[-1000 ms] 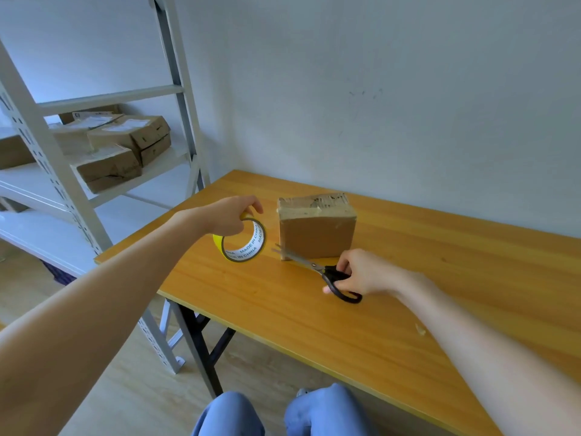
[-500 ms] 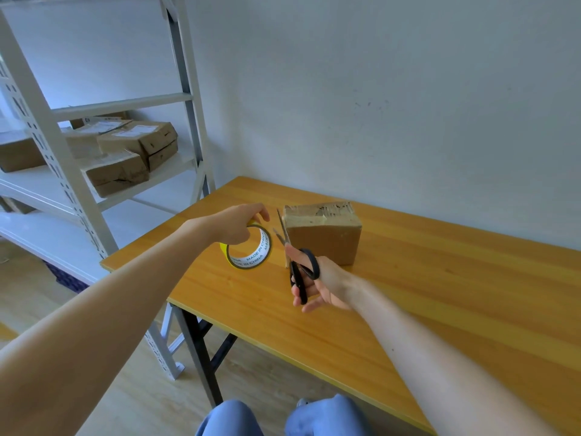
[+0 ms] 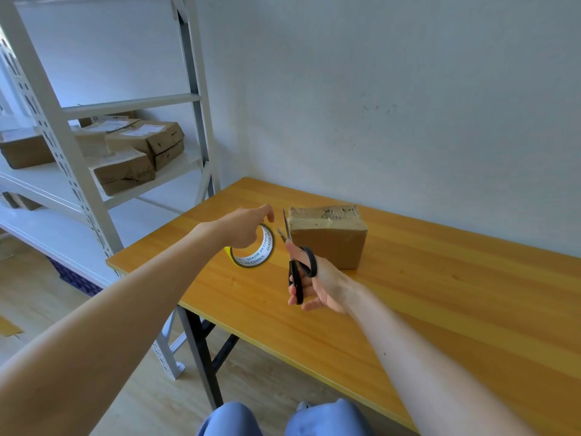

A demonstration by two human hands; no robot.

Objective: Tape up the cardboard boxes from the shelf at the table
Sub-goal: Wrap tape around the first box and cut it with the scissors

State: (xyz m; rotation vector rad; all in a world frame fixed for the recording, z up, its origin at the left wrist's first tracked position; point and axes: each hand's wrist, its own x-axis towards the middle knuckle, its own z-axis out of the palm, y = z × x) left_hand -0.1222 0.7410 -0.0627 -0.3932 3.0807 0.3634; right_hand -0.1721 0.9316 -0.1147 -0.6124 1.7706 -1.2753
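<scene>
Fingers [image 3: 265, 214] of my left hand [image 3: 242, 229] curl over the top of the roll of tape [image 3: 256, 251] and hide its upper left part. The roll is one only, with a yellow and black rim and a white inside with printed words. It stands on its edge at the near left part of the table [image 3: 440, 294], just left of the box [image 3: 330, 240]. Whether it touches the wood I cannot tell.

My right hand [image 3: 317, 284] grips one pair of scissors [image 3: 295, 265] with black handles. The thumb goes through one loop and the other fingers close around the second handle. Two thin blades point up and away from me, a little apart. They are between the roll and the left edge of the box, and their tips are hard to make out.

One brown box sits on the table near the wall, with old pale strips on its top. My right hand covers its near left corner, and its far side is hidden.

On the white metal shelf [image 3: 63, 158] at the far left lie more cardboard boxes [image 3: 147, 140]. I count at least five. A post covers parts of them, and the left one is cut off by the edge. My two knees [image 3: 232, 420] in blue are cut off at the bottom.
</scene>
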